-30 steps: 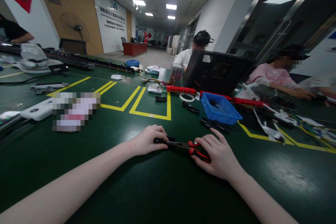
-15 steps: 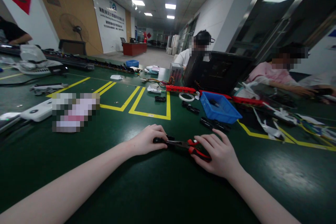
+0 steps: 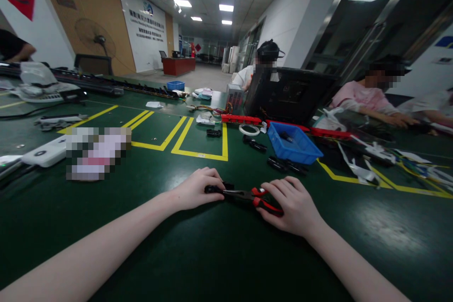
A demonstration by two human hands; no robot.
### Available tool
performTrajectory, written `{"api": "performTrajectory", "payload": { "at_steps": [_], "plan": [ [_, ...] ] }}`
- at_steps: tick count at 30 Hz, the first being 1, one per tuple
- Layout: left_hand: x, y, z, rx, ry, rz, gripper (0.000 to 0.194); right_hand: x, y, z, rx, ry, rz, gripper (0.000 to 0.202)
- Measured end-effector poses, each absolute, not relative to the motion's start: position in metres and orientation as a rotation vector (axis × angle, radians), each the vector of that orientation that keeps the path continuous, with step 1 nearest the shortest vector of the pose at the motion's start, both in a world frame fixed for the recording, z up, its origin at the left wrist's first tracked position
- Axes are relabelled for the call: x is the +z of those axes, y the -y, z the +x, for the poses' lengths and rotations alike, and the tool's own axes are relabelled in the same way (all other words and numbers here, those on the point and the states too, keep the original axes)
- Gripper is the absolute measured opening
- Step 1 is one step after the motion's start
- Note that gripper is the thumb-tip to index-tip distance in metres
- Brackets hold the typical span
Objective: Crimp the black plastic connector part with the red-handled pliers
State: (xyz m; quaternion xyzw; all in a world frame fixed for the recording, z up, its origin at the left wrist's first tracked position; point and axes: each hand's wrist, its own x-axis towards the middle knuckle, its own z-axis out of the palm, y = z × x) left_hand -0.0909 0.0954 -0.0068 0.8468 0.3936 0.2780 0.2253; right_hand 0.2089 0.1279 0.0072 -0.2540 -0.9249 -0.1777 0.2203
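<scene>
Just above the green table top, my left hand (image 3: 198, 190) is closed round a small black part (image 3: 212, 189), which its fingers partly hide. My right hand (image 3: 295, 205) grips long-nose pliers (image 3: 257, 198) by their red and black handles. The pliers' jaws point left and reach the black part at my left fingertips; whether they pinch it I cannot tell. Beyond my right hand lie more black parts (image 3: 287, 165), in front of a blue tray (image 3: 294, 144). Another black piece (image 3: 213, 133) rests inside a yellow-taped rectangle.
A roll of white tape (image 3: 249, 130) and red strips (image 3: 241, 119) lie further back. At left are a white power strip (image 3: 46, 150) and a blurred-out pinkish object (image 3: 97, 158). A large black case (image 3: 288, 96) stands before a co-worker in white (image 3: 243, 77); a person in pink (image 3: 363, 99) sits at right.
The whole view has shifted slightly, so things appear a little further left. My hands, the black part and the pliers keep nearly the same positions relative to each other.
</scene>
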Motion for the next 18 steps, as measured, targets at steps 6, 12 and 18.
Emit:
{"api": "performTrajectory", "payload": {
  "at_steps": [6,12,18],
  "plan": [
    [-0.0042,-0.0944,-0.0903,0.734,-1.104,2.361,0.015,0.0065,-0.1284,0.2110,-0.457,2.560,-0.713,0.038],
    [-0.0037,-0.0937,-0.0901,0.735,-1.116,2.359,0.016,0.0051,-0.1287,0.2097,-0.459,2.552,-0.686,0.037],
    [-0.0010,-0.0904,-0.0896,0.747,-1.109,2.331,0.018,0.0055,-0.1290,0.2099,-0.452,2.547,-0.692,0.037]
  ]
}}
